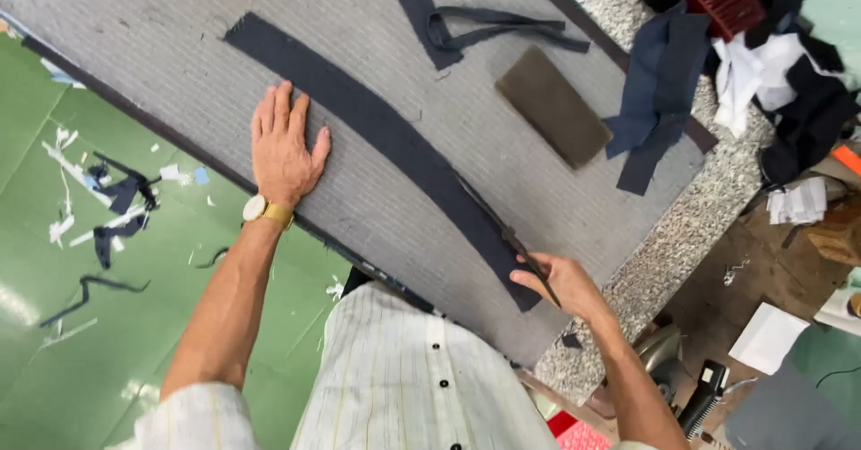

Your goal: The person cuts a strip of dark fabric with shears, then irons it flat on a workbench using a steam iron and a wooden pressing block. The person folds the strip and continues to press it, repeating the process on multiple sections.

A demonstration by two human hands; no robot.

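Observation:
A long curved strip of dark navy fabric (377,127) lies across the grey cutting mat (179,47). My left hand (282,145) rests flat on the mat, fingers apart, touching the strip's near edge; a gold watch sits on its wrist. My right hand (560,284) is closed on a thin dark blade-like tool (529,262) at the strip's near end, its tip lying along the fabric's edge.
A brown rectangular block (553,107) and a looped navy strap (489,27) lie on the mat farther away. Navy, black and white cloth pieces (753,73) pile up at the far right over the speckled stone table (682,235). Fabric scraps litter the green floor (54,324).

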